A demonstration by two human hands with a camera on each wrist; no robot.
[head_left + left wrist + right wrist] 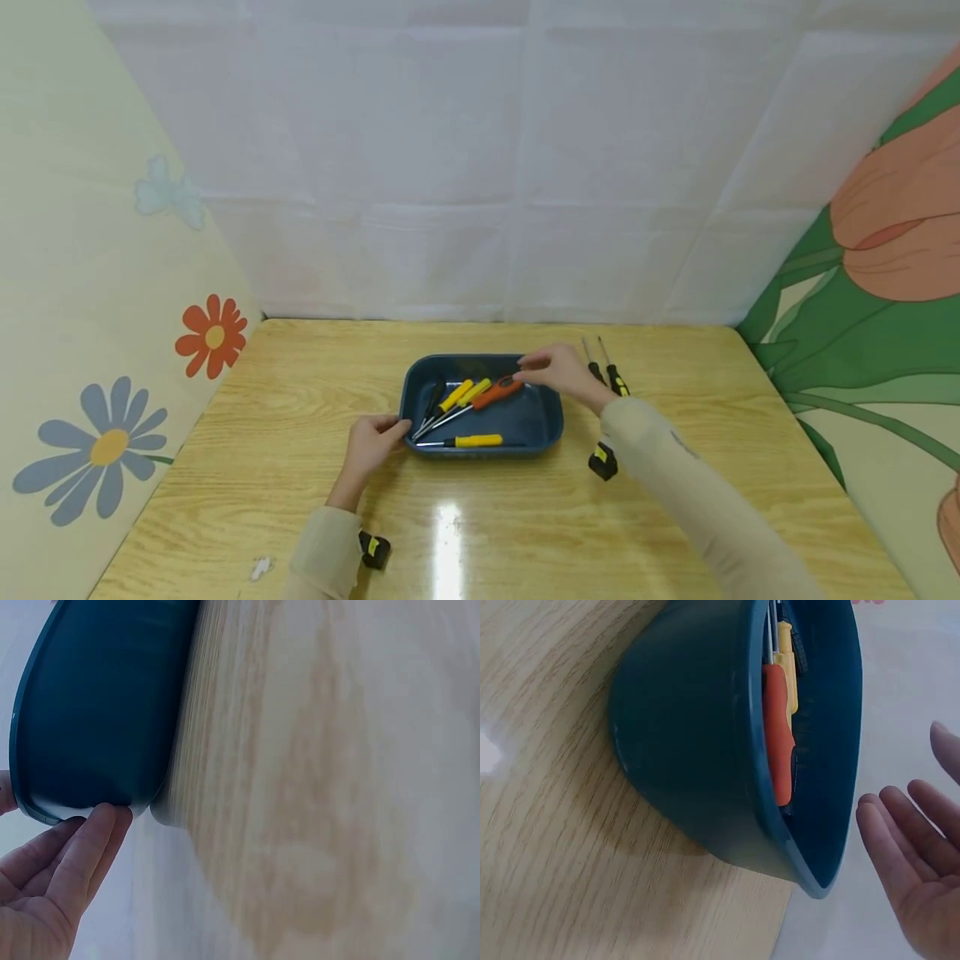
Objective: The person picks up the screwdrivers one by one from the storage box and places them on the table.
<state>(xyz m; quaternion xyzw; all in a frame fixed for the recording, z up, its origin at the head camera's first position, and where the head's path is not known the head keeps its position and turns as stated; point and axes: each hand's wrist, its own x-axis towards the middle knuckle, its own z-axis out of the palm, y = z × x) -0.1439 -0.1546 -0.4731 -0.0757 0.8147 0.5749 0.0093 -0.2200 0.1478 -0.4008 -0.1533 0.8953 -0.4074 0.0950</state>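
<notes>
Orange-handled screwdriver [497, 393]: in the blue tray [528, 417], handle rightward; looks light and stiff, best gripped round that handle.
Tray: on the wooden table [300, 375], likely rigid, smooth; take the rim.
Left hand [370, 447]: pinches its left end.
Right hand [567, 372]: half-open near the far right corner, holding nothing.

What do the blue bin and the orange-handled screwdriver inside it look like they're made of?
The blue bin looks like smooth, moulded plastic: rounded corners and a soft sheen. The screwdriver's orange handle seems matte plastic, possibly rubber, with even colour. Its shaft is probably metal, since it shines silver.
</notes>
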